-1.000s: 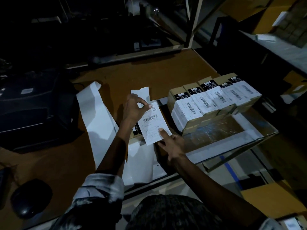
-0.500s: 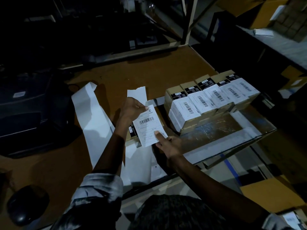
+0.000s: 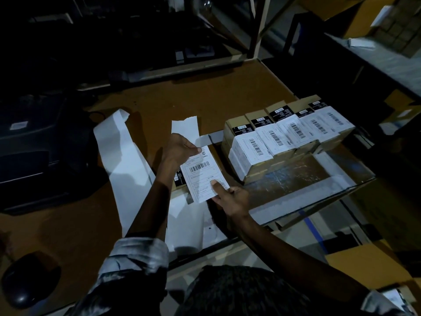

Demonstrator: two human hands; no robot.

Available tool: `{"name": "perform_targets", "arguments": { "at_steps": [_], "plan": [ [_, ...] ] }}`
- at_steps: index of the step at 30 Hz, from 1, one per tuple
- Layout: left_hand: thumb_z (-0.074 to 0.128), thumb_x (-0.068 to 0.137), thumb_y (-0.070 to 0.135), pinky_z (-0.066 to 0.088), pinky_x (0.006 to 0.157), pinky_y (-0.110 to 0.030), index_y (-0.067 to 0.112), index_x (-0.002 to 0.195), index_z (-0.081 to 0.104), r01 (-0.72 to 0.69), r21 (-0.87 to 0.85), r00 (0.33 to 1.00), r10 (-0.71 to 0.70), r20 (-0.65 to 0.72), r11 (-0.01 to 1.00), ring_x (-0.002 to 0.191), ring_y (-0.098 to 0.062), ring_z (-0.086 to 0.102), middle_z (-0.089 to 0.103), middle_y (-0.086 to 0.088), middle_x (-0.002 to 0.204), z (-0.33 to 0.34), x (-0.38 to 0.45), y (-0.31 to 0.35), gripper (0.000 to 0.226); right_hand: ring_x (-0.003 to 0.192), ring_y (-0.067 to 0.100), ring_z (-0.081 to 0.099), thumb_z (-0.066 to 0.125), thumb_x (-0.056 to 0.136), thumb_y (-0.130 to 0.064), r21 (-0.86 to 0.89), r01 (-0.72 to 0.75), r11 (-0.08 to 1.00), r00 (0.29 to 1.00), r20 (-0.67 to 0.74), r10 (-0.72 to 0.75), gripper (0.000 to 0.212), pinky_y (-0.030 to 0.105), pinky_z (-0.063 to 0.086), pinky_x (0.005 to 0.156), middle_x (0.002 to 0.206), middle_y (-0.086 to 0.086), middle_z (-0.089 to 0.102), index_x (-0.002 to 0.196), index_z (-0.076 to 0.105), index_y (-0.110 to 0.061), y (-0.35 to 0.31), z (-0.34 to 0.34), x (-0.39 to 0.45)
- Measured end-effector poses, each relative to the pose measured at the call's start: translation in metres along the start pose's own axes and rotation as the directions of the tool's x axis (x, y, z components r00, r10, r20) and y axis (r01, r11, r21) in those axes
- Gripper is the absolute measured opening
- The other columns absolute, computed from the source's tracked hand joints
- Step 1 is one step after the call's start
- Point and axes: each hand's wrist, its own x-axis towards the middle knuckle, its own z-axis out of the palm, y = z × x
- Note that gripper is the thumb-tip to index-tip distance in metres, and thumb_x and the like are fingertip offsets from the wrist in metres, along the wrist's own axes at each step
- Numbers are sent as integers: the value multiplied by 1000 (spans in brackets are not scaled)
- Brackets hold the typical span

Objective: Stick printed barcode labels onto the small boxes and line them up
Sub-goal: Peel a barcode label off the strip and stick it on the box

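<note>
At the table's near edge (image 3: 68, 224), the left hand (image 3: 177, 151) pinches the barcode label's (image 3: 202, 174) top corner; the right hand (image 3: 232, 199) pinches its lower corner, thumb on top; the label covers a small box (image 3: 178, 179), left of the labelled row of boxes (image 3: 284, 137).
</note>
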Motion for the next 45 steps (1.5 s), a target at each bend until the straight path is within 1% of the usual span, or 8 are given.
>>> {"name": "perform_targets", "arguments": {
  "at_steps": [5, 9, 12, 15, 24, 29, 35, 45],
  "plan": [
    [87, 75, 17, 48, 66, -30, 9, 72, 76, -2, 3, 1000, 2, -10, 1000, 78, -25, 71, 75, -12, 86, 3, 1, 1, 14, 83, 22, 77, 75, 88, -5, 15, -2, 1000, 1000, 19, 1, 32, 32, 61, 70, 86, 9, 78, 104, 62, 20, -1, -1, -1],
    [87, 74, 16, 47, 66, -29, 8, 71, 76, -9, -12, 1000, 8, -24, 1000, 76, -24, 70, 76, -12, 85, 3, 1, -1, 14, 85, 24, 77, 76, 87, -5, 11, -6, 1000, 1000, 8, 6, 26, 35, 62, 75, 93, 14, 78, 97, 65, 16, -2, 0, 1],
    [87, 76, 16, 42, 60, -23, 4, 77, 78, -12, -11, 999, 11, -30, 1000, 68, -16, 66, 76, -11, 85, 3, -1, 1, 15, 85, 24, 77, 78, 86, -7, -28, 2, 1000, 1000, -6, -2, 14, 40, 61, 79, 92, 13, 78, 83, 69, 4, 0, -1, 2],
    [86, 77, 19, 39, 56, -20, 4, 83, 79, -6, 30, 999, 7, -32, 1000, 63, -10, 62, 75, -4, 83, 3, -3, 3, 17, 86, 26, 77, 78, 86, -7, -31, 8, 1000, 1000, -11, -8, 13, 44, 60, 83, 90, 12, 78, 80, 70, 1, 1, -1, 4],
    [89, 74, 26, 44, 64, -28, 9, 77, 79, 18, 53, 999, -16, -39, 998, 79, -24, 70, 76, -6, 82, 5, 3, -2, 19, 83, 24, 77, 77, 87, -6, -17, 15, 1000, 1000, -12, -15, 15, 38, 61, 77, 90, 13, 77, 75, 68, 0, 1, 0, 2],
    [87, 75, 27, 42, 62, -27, 9, 79, 79, 27, 86, 999, -23, -42, 996, 78, -21, 69, 75, -5, 84, 8, 4, -2, 21, 88, 26, 76, 76, 87, -4, -12, 13, 1000, 1000, -7, -13, 11, 43, 60, 84, 96, 15, 77, 83, 70, 3, 1, 0, 4],
    [88, 74, 29, 45, 65, -29, 10, 83, 81, 9, 107, 999, -3, -54, 994, 83, -22, 68, 75, -5, 89, 11, 6, -4, 22, 88, 25, 77, 80, 85, -9, -65, 8, 998, 1000, -28, -10, 26, 45, 61, 86, 97, 14, 77, 96, 68, 12, 5, -1, 10],
    [87, 74, 32, 46, 64, -29, 12, 81, 80, 5, 149, 997, 6, -74, 989, 81, -21, 68, 75, -4, 89, 15, 11, -11, 21, 87, 26, 77, 80, 84, -8, -79, -4, 997, 999, -40, 1, 29, 49, 60, 87, 95, 14, 77, 97, 65, 13, 6, -1, 12]
  ]
}}
